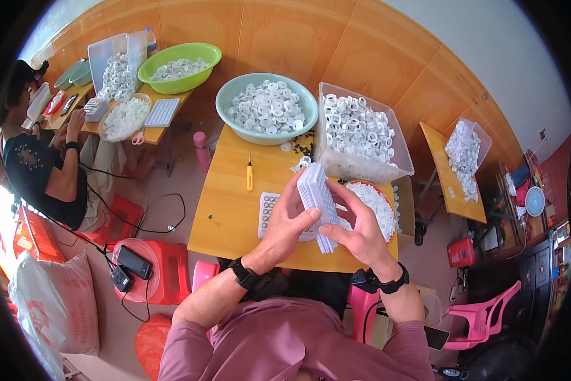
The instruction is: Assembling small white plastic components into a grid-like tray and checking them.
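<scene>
My left hand (287,222) and my right hand (360,230) grip a stack of thin white plates (318,202) from both sides, above the near part of the wooden table (225,219). The stack is tilted upright, and a dotted pattern shows on its right face. Partly behind my left hand lies a white tray with rows of small round pieces (268,206). A round red-rimmed dish of white parts (377,206) sits beside my right hand, partly covered by it. Left of the stack lies a yellow-handled screwdriver (250,178).
A pale blue basin (224,105) and a clear plastic bin (362,166), both full of white parts, stand along the far side. Small dark pieces (306,149) lie between them. At the left, a person (50,165) works at another table. Red stools (171,270) and cables flank me.
</scene>
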Demonstrator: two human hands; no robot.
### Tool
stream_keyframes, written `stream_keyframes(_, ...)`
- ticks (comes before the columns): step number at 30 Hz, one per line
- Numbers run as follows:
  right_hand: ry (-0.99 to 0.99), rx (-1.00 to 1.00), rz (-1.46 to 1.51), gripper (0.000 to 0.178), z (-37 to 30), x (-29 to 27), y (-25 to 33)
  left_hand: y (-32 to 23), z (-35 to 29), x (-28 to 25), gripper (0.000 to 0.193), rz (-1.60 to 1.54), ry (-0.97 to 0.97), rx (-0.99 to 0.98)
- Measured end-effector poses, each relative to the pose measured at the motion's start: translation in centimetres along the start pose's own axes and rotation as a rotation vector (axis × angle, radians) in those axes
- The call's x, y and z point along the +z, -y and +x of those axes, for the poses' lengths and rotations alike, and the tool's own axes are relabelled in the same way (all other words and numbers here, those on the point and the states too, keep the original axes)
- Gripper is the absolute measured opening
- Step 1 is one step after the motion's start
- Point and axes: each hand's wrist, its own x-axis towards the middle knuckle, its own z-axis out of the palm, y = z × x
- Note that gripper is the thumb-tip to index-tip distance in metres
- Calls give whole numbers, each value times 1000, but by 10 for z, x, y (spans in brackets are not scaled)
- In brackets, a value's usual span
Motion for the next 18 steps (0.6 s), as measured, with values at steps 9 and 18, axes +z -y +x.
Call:
stream_keyframes(9, -30, -17, -19, 75, -4, 1, 4, 0, -5, -3, 90, 27, 7, -13)
stream_keyframes(18, -29, 10, 51, 74, -5, -2, 3, 2, -4, -6, 88, 40, 31, -16)
